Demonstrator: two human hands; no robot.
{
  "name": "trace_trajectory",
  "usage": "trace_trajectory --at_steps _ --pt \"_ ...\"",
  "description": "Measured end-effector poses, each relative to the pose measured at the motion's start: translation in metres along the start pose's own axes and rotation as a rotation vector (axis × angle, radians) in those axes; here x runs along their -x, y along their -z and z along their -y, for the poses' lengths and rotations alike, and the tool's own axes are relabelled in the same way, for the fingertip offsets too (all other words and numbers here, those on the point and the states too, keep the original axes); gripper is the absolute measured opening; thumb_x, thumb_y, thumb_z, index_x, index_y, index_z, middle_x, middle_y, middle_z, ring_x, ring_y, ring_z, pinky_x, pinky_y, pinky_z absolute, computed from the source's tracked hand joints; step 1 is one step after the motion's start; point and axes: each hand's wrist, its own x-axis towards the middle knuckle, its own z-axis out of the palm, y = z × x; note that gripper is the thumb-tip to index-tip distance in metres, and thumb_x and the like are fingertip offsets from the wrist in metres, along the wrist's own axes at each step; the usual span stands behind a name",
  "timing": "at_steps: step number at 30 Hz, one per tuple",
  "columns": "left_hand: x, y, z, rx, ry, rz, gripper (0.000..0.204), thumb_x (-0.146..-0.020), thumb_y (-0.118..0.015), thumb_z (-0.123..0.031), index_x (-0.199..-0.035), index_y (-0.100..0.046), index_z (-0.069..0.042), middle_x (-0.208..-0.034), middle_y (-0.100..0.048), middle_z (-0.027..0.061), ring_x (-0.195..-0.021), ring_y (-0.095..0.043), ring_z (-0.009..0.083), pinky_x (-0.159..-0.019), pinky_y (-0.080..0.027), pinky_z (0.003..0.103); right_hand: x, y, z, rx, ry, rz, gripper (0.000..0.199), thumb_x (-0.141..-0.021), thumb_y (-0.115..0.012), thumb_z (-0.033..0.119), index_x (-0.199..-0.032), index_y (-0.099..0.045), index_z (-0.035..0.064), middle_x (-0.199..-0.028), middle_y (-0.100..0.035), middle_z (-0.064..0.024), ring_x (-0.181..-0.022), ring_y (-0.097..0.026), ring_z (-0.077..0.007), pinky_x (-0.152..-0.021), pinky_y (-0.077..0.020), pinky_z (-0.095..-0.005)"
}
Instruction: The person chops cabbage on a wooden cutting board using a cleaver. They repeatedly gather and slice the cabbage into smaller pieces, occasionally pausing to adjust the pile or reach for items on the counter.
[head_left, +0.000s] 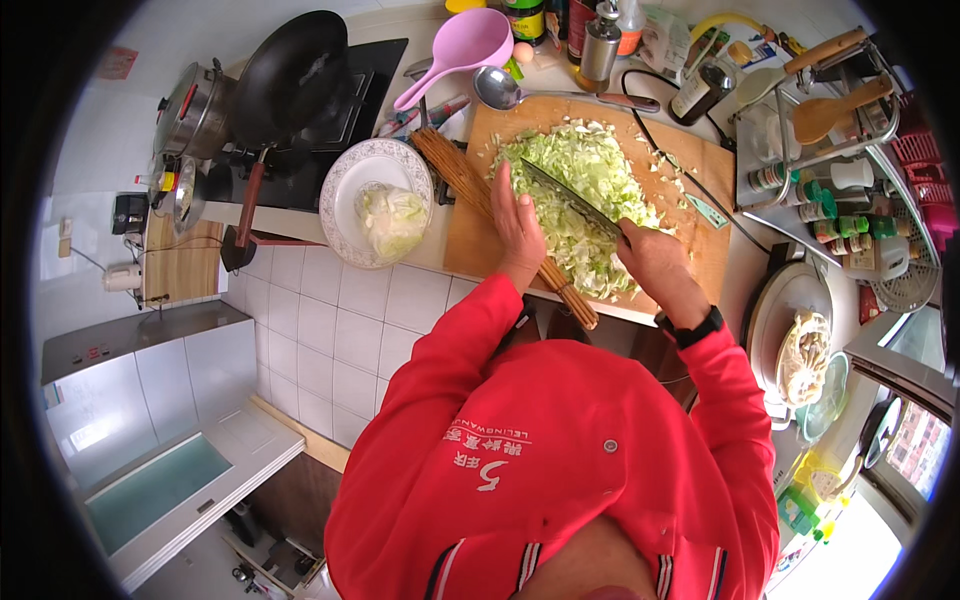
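The right hand [657, 262] is wrapped around the handle of a knife [572, 197], whose blade lies across a pile of chopped cabbage [590, 160] on a board [706, 165]. The left hand [517, 225] holds nothing, its fingers straight, just beside the pile's left edge. Sticks [452, 168] slant beneath it; left, on the table [432, 252], a plate [336, 215] bears a cabbage chunk [392, 222].

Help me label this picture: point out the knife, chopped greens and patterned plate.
Knife [575, 201]: head view, on the blade.
Chopped greens [602, 172]: head view, upper part of the pile.
Patterned plate [333, 201]: head view, left rim.
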Motion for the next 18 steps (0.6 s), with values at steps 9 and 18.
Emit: trace_trajectory --at_steps 9,18 --pt "-0.001 -0.001 0.0 -0.016 -0.005 -0.007 0.057 -0.1 -0.029 -0.038 -0.141 -0.034 0.002 -0.143 -0.037 0.022 -0.131 -0.034 0.0387 -0.11 -0.025 0.046 0.006 0.009 -0.005 -0.026 0.032 -0.022 0.013 -0.088 -0.054 0.018 -0.094 -0.057 0.0064 -0.067 -0.061 -0.0155 -0.063 -0.061 -0.0352 -0.058 -0.0492 -0.0459" --pt "0.0 -0.005 0.005 -0.068 -0.029 -0.007 0.051 -0.101 -0.029 -0.034 -0.137 -0.041 0.001 -0.139 -0.044 0.0199 -0.128 -0.04 0.0365 -0.108 -0.028 0.043 -0.002 0.012 -0.018 0.049 -0.119 -0.029 0.023 -0.09 -0.053 0.026 -0.1 -0.058 0.0062 -0.073 -0.063 -0.0216 -0.07 -0.062 -0.0407 -0.06 -0.0481 -0.0497"
